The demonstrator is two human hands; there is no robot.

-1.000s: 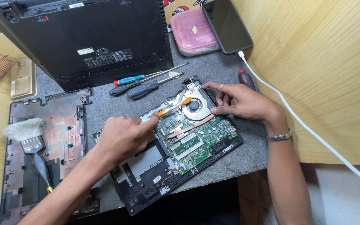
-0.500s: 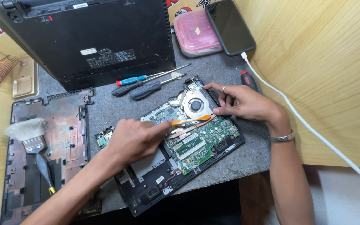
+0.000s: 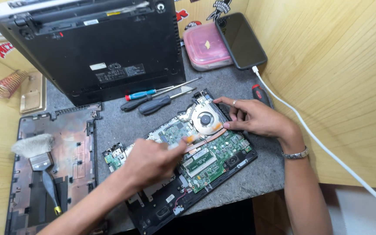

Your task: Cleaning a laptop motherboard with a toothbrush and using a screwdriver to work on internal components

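Note:
An opened black laptop base (image 3: 162, 209) lies on a grey mat, with its green motherboard (image 3: 214, 156) and round fan (image 3: 205, 118) exposed. My left hand (image 3: 149, 161) grips a thin orange tool (image 3: 192, 138), blurred by motion, whose tip is over the board just below the fan. My right hand (image 3: 253, 117) rests flat on the far right edge of the base beside the fan, fingers spread and holding nothing. A metal bracelet sits on that wrist.
A black laptop shell (image 3: 109, 56) leans at the back. Two screwdrivers (image 3: 146, 94) lie before it. A pink box (image 3: 203, 45), a phone (image 3: 241, 40) with a white cable (image 3: 318, 139) and a red-handled tool (image 3: 260, 93) are right. A brush (image 3: 35, 150) lies on a cover panel (image 3: 66, 130) at left.
My left hand has swept the orange tool from beside the fan toward me across the board. My right hand has stayed on the laptop's edge.

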